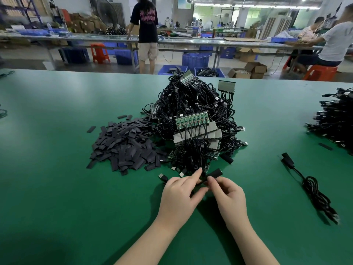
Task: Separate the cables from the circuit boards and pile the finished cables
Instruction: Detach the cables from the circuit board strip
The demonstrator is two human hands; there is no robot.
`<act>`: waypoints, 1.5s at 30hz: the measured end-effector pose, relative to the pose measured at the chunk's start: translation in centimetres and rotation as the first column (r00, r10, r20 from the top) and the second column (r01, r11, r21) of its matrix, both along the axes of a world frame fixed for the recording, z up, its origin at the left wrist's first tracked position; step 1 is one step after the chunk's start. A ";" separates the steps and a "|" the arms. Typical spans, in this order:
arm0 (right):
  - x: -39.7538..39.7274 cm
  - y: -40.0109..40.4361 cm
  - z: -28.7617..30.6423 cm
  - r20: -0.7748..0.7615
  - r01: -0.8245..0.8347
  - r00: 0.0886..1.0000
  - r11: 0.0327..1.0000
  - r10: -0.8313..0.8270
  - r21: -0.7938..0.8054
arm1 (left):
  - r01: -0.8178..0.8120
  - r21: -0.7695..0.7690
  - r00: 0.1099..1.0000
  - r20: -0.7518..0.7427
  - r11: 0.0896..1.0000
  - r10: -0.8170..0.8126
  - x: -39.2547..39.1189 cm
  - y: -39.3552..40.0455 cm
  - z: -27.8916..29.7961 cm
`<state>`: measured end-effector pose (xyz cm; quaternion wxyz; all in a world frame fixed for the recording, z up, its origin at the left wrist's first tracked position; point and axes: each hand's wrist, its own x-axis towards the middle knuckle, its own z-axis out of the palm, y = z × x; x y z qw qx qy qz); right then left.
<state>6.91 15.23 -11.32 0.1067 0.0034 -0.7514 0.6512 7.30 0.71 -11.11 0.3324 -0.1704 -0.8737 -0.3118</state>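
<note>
Two hands at near edge of tangled cable heap [193,119] on green table [57,188]; right hand [228,196] pinches black sleeve [214,174] on cable end; left hand [179,194] pinches cable beside it; cable light, limp, likely snags; grip stiff connector, not wire; finished pile [336,119] far right.

tangled black cables [191,104], green boards [192,120]

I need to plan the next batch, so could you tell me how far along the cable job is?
Done: a stack of cables at far right, one loose cable nearer. In hand: both hands, left and right, pinch one black connector. Left: the big central heap, boards still attached.
</note>
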 end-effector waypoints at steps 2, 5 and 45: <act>-0.2 0.1 0.0 0.030 0.066 0.998 0.984 -0.062 -0.163 | -0.018 0.004 0.999 0.030 1.000 0.018 0.0 0.0 0.0; -0.3 0.0 0.2 0.065 0.086 0.995 0.956 -0.071 -0.281 | 0.038 -0.058 0.999 0.042 0.998 -0.035 -0.1 0.0 -0.3; -10.9 -0.1 12.9 -0.232 0.190 0.972 0.676 -0.029 0.712 | 0.047 0.070 0.997 -0.062 0.996 -0.043 -1.8 -0.7 2.4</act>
